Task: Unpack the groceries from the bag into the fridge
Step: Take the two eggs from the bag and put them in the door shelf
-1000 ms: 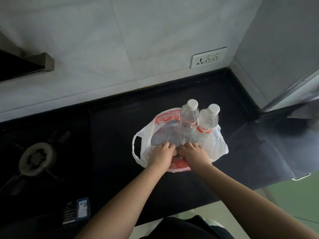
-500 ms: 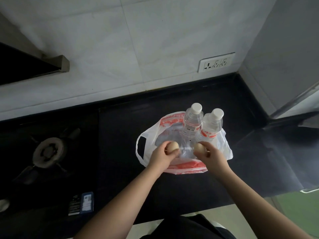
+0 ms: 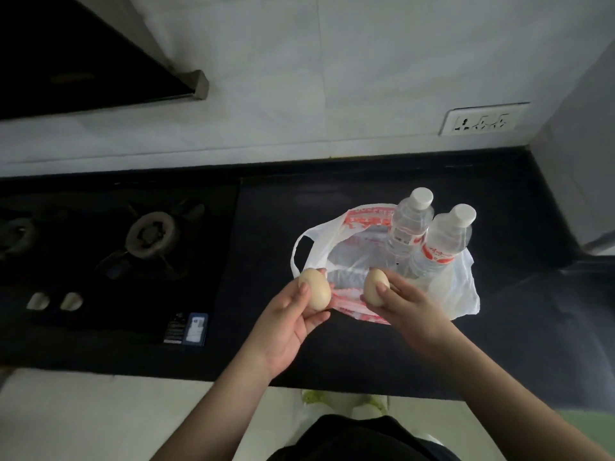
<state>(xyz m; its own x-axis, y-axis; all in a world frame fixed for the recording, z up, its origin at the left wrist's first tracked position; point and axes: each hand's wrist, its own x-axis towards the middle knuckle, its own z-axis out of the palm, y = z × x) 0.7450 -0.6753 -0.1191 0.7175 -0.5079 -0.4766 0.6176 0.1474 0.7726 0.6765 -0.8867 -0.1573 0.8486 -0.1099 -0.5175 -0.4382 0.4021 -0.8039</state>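
My left hand [image 3: 293, 314] and right hand [image 3: 404, 302] each curl around an egg, left egg [image 3: 316, 289] and right egg [image 3: 374, 286]. Both hover over the bag [image 3: 461, 294]'s near edge, with bare counter [image 3: 266, 227] to the left.

I see a black countertop [image 3: 273, 227], gas hob [image 3: 116, 247] at 9 o'clock, white tiled wall [image 3: 332, 78] at 12, socket [image 3: 484, 122] at 2; dim light.

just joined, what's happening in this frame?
A person is unpacking a plastic bag on a dark counter. The left hand holds one egg, the right hand another egg, both lifted just above the bag's near edge. Two water bottles stand upright in the bag. No fridge interior is in view.
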